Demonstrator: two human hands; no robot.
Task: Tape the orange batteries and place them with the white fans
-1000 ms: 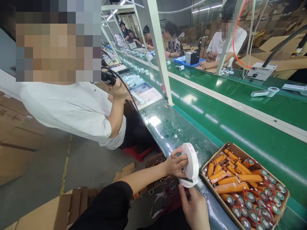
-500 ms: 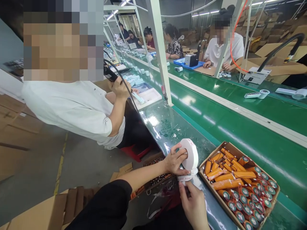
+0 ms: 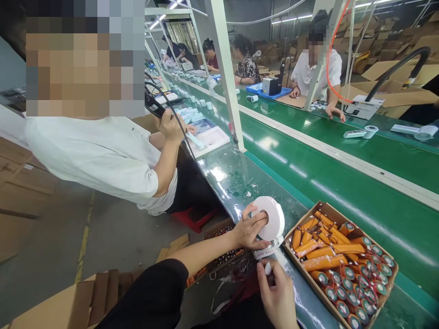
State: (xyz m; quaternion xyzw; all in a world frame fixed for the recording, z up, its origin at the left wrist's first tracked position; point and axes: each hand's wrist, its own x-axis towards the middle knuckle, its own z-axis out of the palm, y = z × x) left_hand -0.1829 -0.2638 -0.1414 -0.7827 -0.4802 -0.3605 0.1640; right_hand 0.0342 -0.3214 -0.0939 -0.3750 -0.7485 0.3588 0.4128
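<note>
Left hand (image 3: 249, 230) grips a white tape roll (image 3: 270, 218) above the green conveyor belt (image 3: 233, 187), its printed strip (image 3: 269, 249) drawn out; right hand (image 3: 276, 292) pinches a small white piece (image 3: 267, 268). Orange battery packs (image 3: 325, 250) lie heaped in the cardboard tray (image 3: 329, 211) just beside.

Matt paper tape roll (image 3: 274, 219); glossy green plastic belt (image 3: 343, 183); rough cardboard box (image 3: 329, 211).

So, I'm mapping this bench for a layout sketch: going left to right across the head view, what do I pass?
Cardboard, yellow floor line, red stool, tape roll, box of batteries.
</note>
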